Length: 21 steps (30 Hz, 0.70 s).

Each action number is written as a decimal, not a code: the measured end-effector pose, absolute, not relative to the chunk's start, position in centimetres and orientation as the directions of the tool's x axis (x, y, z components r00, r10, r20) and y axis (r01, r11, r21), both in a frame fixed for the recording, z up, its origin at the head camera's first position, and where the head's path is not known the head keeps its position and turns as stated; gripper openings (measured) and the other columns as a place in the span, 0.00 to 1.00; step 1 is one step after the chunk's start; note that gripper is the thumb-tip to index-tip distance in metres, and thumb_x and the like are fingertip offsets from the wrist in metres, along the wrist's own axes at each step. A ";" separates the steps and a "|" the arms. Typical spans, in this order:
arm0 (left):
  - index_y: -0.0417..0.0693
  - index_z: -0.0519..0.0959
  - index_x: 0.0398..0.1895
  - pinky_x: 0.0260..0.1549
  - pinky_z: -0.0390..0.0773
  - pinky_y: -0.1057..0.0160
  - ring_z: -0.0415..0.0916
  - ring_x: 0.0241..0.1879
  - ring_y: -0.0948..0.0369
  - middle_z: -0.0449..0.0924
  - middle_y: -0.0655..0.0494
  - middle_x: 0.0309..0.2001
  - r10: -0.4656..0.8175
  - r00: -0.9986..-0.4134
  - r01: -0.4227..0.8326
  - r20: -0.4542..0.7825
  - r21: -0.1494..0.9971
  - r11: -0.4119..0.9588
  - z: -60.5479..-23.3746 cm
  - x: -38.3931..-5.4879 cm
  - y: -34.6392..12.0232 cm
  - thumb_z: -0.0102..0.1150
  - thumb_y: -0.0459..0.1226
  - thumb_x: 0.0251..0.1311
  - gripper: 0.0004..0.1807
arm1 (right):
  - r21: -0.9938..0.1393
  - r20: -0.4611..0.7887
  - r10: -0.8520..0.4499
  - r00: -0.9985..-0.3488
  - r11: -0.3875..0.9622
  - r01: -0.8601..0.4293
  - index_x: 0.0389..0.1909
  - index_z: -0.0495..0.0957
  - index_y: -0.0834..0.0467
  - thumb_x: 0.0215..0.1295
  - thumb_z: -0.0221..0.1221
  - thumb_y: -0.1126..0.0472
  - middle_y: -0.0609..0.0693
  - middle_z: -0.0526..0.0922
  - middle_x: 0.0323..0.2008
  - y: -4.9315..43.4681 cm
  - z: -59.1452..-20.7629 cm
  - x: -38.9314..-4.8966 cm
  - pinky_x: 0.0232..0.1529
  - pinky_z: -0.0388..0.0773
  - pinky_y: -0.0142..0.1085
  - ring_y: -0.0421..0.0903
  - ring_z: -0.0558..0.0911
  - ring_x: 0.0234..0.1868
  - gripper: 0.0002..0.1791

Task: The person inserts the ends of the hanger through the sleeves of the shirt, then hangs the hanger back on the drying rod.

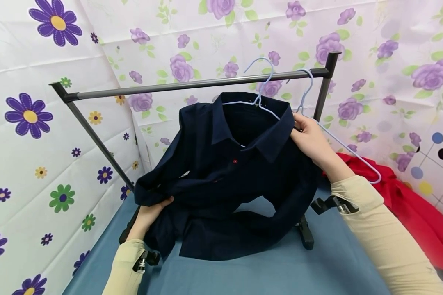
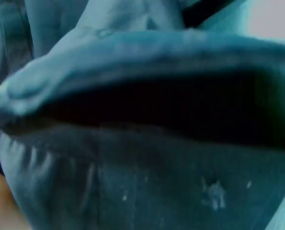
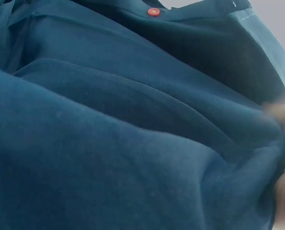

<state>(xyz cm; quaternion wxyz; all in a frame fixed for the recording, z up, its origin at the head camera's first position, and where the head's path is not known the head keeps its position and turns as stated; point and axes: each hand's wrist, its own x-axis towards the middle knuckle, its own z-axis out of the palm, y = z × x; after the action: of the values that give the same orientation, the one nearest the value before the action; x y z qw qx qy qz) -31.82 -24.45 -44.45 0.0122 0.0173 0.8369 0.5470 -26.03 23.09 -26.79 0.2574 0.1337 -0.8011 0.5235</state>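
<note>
A dark navy shirt (image 1: 214, 164) with a collar and a red button (image 1: 235, 161) is on a light blue wire hanger (image 1: 260, 98), whose hook loops over the rack's rod. My right hand (image 1: 311, 137) pinches the shirt at the shoulder beside the collar. Lower left, my left hand (image 1: 151, 215) grips a bunched sleeve, its thumb on top and the other fingers hidden under cloth. Dark folds and an opening in the fabric (image 2: 133, 177) fill the left wrist view. In the right wrist view, blurred fingers (image 3: 284, 191) show at the cloth's right edge.
A dark metal rack (image 1: 192, 85) stands on a blue-covered table (image 1: 243, 274). Another light blue hanger (image 1: 348, 149), without a garment, hangs at the rod's right end. Red cloth (image 1: 409, 205) lies at the right. Flower-printed sheets (image 1: 214, 45) enclose the space.
</note>
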 end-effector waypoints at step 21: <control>0.34 0.73 0.61 0.59 0.71 0.46 0.74 0.57 0.42 0.74 0.36 0.61 -0.012 -0.996 0.073 0.084 0.924 0.376 -45.2 -34.9 -21.1 0.69 0.48 0.62 0.33 | -0.686 0.569 0.094 -0.817 0.602 -0.409 0.58 0.77 0.59 0.77 0.53 0.53 0.60 0.85 0.45 24.5 -29.5 -24.3 0.46 0.64 0.29 0.41 0.74 0.42 0.18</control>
<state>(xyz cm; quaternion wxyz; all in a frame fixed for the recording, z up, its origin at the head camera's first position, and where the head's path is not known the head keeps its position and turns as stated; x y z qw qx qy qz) -34.94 -21.11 -45.23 -0.0381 0.0183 0.8285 0.5584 -24.28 24.54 -29.51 0.2880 0.0927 -0.8474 0.4364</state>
